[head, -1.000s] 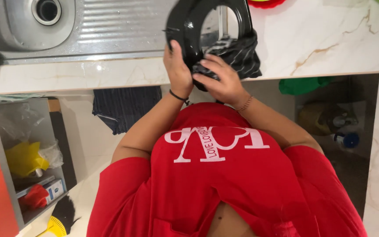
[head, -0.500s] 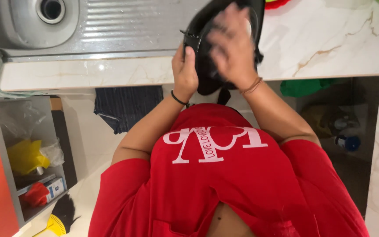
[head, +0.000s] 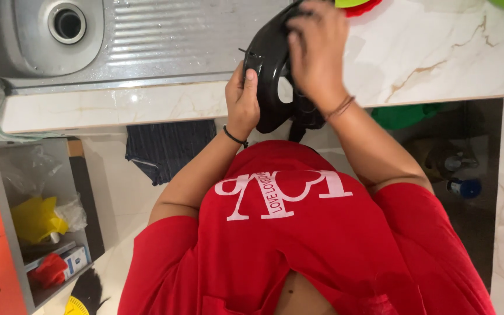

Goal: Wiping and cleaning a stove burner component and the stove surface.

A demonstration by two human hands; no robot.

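Note:
I hold a black round pan-like piece (head: 265, 65) tilted on edge over the front of the marble counter (head: 438, 55). My left hand (head: 242, 100) grips its lower left rim, thumb on the face. Spread over its upper right side is my right hand (head: 316, 51), pressing a dark cloth (head: 300, 123) against it; one end of the cloth hangs down below. I cannot tell whether the piece is a lid or a pan. A black band sits on my left wrist and a thin bracelet on my right.
A steel sink with its drain (head: 68, 23) and ribbed drainboard (head: 176, 35) lies to the left. A dark towel (head: 167, 149) hangs under the counter. Left shelves hold a yellow item (head: 36, 219). A blue-capped bottle (head: 465, 188) and something green (head: 403, 114) sit under the counter.
My right hand has moved with the cloth from the lower side of the black piece up across its face. The piece has turned more on edge; my left hand keeps its grip.

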